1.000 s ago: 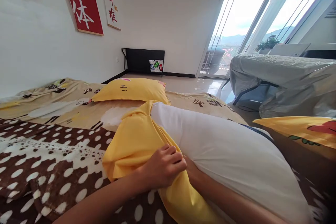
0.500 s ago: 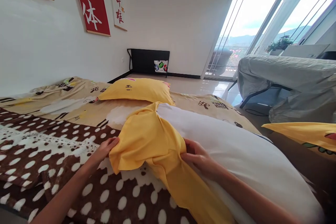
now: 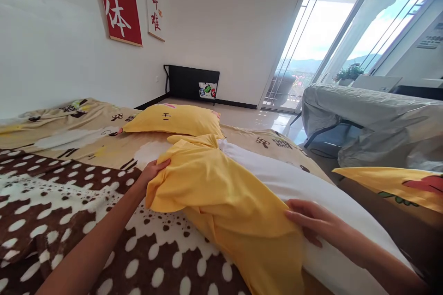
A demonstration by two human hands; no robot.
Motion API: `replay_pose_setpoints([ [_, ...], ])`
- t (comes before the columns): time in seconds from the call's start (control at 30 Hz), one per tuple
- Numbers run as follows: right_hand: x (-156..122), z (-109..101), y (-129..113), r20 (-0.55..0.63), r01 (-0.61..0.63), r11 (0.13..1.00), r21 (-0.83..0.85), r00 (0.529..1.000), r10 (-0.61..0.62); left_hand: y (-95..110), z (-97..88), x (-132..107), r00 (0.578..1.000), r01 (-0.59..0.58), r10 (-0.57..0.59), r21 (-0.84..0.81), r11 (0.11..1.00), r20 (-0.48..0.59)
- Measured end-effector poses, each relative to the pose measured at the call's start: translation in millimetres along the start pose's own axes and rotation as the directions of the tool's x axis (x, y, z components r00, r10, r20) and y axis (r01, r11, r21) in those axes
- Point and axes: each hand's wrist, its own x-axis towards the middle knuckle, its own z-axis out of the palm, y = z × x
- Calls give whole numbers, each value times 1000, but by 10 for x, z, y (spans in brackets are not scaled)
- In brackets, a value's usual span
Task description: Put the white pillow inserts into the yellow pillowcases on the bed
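A yellow pillowcase (image 3: 221, 184) lies bunched over the left part of a white pillow (image 3: 332, 193) on the bed. My left hand (image 3: 152, 175) is closed on the case's left side, fingers gripping the cloth. At the case's right edge, my right hand (image 3: 311, 219) pinches the fabric between thumb and fingers, just above the white pillow. The far end of the case is gathered around the pillow's corner. Underneath spreads a brown blanket with white dots (image 3: 162, 253).
Beyond the case rests a yellow pillow with a stitched face (image 3: 173, 120) on a beige patterned sheet (image 3: 90, 133). At right are another yellow piece with a printed figure (image 3: 394, 186) and a plastic-covered piece of furniture (image 3: 367, 106). A black panel (image 3: 183, 83) leans against the wall.
My right hand has moved right and pulled the pillowcase's edge farther across the white pillow. My left hand has shifted slightly up. The view has turned a little to the right.
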Motion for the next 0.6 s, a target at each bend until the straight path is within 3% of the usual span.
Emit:
replay_pose_setpoints([
  [0.07,124,-18,-173,76,17,988,-154,997,-5,-82,-119,-143,998,62,-61,40,997,-5],
  [0.13,337,62,-493,-24,123,922,-367,990,-141,-172,-212,-297,992,127,-127,19,992,-20],
  [0.17,472,139,-702,-75,205,863,-463,960,-268,-212,-244,-369,989,145,-146,-22,989,-23],
  [0.23,778,373,-1177,-62,416,697,-584,833,-549,-273,-280,-492,988,135,-142,-119,984,-57],
  [0.27,941,529,-1419,34,543,596,-592,756,-654,-296,-290,-540,987,117,-131,-150,982,-93],
  [0.33,1265,903,-1852,270,732,407,-547,614,-741,-336,-310,-609,984,70,-94,-154,986,-150],
  [0.4,1570,1310,-2167,476,825,270,-496,519,-710,-383,-347,-638,992,26,-41,-133,991,-115],
  [0.43,1712,1501,-2271,560,844,233,-483,502,-659,-413,-373,-640,997,1,-11,-125,992,-74],
  [0.53,2073,1911,-2402,739,855,255,-452,519,-429,-521,-464,-605,996,-88,86,-106,990,-27],
  [0.6,2241,1996,-2378,798,859,327,-393,496,-343,-590,-507,-575,994,-106,104,-103,989,-25],
])
